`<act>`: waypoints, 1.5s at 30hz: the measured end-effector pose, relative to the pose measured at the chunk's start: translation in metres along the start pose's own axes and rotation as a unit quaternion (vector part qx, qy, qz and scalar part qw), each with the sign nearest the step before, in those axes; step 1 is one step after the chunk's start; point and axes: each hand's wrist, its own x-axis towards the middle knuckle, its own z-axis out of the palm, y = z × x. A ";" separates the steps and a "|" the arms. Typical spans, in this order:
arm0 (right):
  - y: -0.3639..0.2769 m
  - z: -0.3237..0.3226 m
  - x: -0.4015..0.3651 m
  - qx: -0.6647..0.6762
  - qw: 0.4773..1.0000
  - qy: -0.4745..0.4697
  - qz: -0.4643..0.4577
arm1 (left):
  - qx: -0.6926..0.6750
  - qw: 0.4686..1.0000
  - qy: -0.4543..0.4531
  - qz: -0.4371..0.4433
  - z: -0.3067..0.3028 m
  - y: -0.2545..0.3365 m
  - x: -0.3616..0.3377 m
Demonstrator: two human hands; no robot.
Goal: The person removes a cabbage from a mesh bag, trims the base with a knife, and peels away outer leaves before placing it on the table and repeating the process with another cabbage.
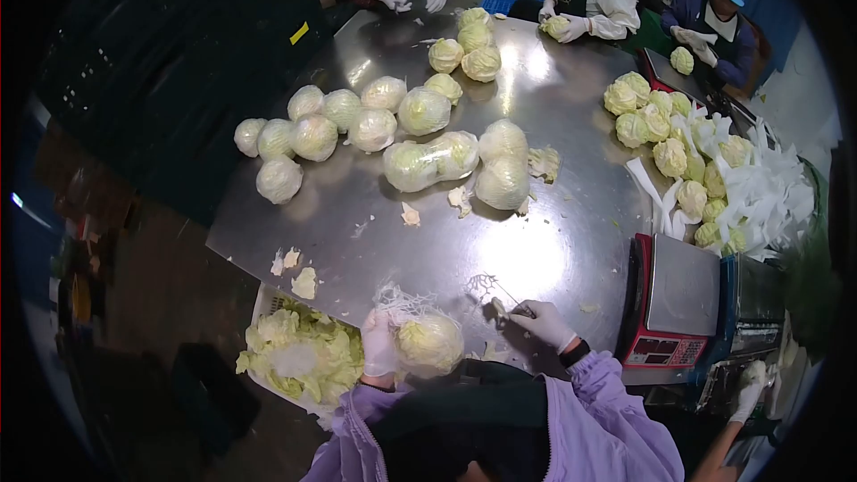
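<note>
Crate [261, 303] of leaves [287, 335] left of cabbage [432, 345]. Left hand [379, 344] against cabbage's left side, fingers gathered on white net [402, 302]. Cabbage sits at near edge of surface [446, 254]. Right hand [546, 326], right of cabbage, curls round slim tool [528, 310]; scale [683, 295] farther right.

The cabbage [433, 348] at the silver-grey table [357, 259] is pale yellow-green, the netting [403, 300] white — the scale [665, 350] at the table's right red-and-silver.
</note>
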 end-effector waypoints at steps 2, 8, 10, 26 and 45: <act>-0.030 -0.004 -0.017 0.082 0.997 -0.003 0.013 | 0.027 0.996 -0.065 0.058 0.002 -0.012 0.000; -0.080 0.051 -0.002 0.000 0.967 0.166 -0.194 | -0.025 0.993 -0.099 -0.058 0.020 -0.030 0.004; -0.077 0.042 0.010 0.030 0.976 0.156 -0.148 | -0.090 0.979 -0.105 -0.147 0.026 -0.027 -0.004; -0.016 0.032 0.039 0.417 0.878 -0.110 0.207 | 0.252 0.927 -0.273 0.047 0.061 -0.012 -0.040; -0.021 0.030 0.049 0.243 0.968 0.035 0.050 | 0.200 0.934 -0.282 0.089 0.077 -0.021 -0.029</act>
